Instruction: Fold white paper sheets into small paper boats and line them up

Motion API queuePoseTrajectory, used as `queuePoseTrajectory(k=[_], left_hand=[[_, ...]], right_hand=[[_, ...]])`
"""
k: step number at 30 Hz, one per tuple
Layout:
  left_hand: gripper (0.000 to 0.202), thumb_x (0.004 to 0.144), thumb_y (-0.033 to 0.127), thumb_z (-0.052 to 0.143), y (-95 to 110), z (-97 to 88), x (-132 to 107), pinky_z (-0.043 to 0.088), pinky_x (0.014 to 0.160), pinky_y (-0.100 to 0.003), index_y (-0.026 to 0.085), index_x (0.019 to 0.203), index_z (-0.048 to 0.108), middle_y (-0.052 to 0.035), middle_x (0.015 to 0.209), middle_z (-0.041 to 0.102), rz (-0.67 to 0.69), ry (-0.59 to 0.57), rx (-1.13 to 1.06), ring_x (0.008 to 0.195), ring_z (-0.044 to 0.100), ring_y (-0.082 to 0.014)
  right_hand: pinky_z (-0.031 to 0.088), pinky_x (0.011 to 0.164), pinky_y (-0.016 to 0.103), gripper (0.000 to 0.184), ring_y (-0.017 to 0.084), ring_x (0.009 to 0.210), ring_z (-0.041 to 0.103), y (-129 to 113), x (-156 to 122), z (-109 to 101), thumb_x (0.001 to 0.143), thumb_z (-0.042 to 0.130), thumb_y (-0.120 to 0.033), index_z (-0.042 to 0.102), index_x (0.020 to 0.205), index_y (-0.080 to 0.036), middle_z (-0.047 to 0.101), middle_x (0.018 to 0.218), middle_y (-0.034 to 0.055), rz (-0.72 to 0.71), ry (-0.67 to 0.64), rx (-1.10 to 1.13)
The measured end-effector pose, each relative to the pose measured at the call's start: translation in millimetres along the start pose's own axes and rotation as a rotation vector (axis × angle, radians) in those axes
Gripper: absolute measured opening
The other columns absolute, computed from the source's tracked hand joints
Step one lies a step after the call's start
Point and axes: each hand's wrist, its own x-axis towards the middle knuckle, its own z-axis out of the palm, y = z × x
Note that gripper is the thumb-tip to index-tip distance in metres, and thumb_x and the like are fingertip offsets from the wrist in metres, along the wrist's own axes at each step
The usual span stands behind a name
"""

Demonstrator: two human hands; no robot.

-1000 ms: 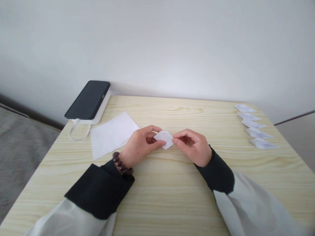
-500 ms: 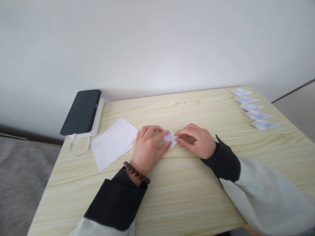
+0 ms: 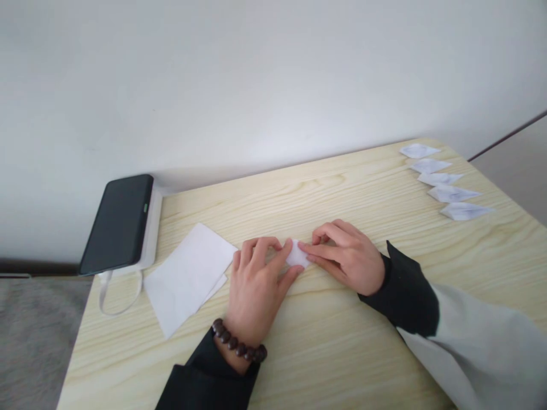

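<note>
A small piece of folded white paper (image 3: 296, 254) lies on the tabletop between my two hands. My left hand (image 3: 258, 279) grips its left side, index finger at the upper edge and thumb at the lower one. A dark beaded bracelet circles that wrist. From the right, my right hand (image 3: 348, 255) pinches the paper's right edge with thumb and index finger, the other fingers curled. The fingertips cover part of the paper, so its full outline is hidden.
White paper sheets (image 3: 190, 273) lie left of my left hand. Beyond them a black phone (image 3: 117, 225) rests on a white block with a looped white cable (image 3: 122, 312). Several folded paper boats (image 3: 453, 194) stand in a row at the far right, near the wall (image 3: 273, 85).
My right index finger has slid left over the folded paper, and its fingers lie flatter. The head view has tilted and shifted slightly, moving the table in the picture.
</note>
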Motion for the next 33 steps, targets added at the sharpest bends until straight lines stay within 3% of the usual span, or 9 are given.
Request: queuePoseTrajectory(k=[10, 15, 25, 33], left_hand=[[0.028, 0.085, 0.032, 0.061, 0.1, 3.7, -2.1, 0.048, 0.078, -0.039, 0.020, 0.109, 0.064, -0.0065, 0.094, 0.060, 0.087, 0.057, -0.020, 0.092, 0.052, -0.0230], [0.036, 0.084, 0.037, 0.060, 3.8, 2.0, -1.4, 0.047, 0.079, -0.040, 0.021, 0.117, 0.061, -0.0073, 0.095, 0.058, 0.080, 0.018, 0.023, 0.090, 0.051, -0.0231], [0.038, 0.083, 0.039, 0.061, 4.6, -0.5, 2.0, 0.047, 0.080, -0.042, 0.025, 0.118, 0.061, -0.0073, 0.098, 0.057, 0.060, -0.044, 0.101, 0.093, 0.050, -0.0245], [0.036, 0.083, 0.035, 0.061, 2.4, 1.6, 0.8, 0.048, 0.081, -0.042, 0.017, 0.115, 0.060, -0.0081, 0.097, 0.060, 0.132, 0.032, 0.023, 0.093, 0.052, -0.0243]], right_hand=[[0.042, 0.067, 0.030, 0.023, 0.015, 0.072, 0.049, 16.8, -0.4, 0.4, 0.090, 0.054, -0.032, 0.071, 0.101, -0.022, 0.063, 0.076, 0.0044, -0.093, -0.032, 0.068], [0.044, 0.068, 0.029, 0.021, 0.014, 0.071, 0.053, 24.2, 0.5, -1.2, 0.089, 0.056, -0.032, 0.071, 0.091, -0.018, 0.064, 0.074, 0.0039, -0.153, -0.033, 0.152], [0.040, 0.063, 0.027, 0.023, 0.014, 0.066, 0.053, 15.9, -6.6, -6.2, 0.092, 0.050, -0.029, 0.069, 0.084, -0.019, 0.063, 0.072, 0.0023, -0.208, 0.002, -0.071], [0.042, 0.064, 0.026, 0.017, 0.012, 0.065, 0.055, 18.4, -6.5, -4.1, 0.089, 0.055, -0.029, 0.069, 0.085, -0.018, 0.064, 0.073, 0.0015, -0.164, 0.010, 0.031]])
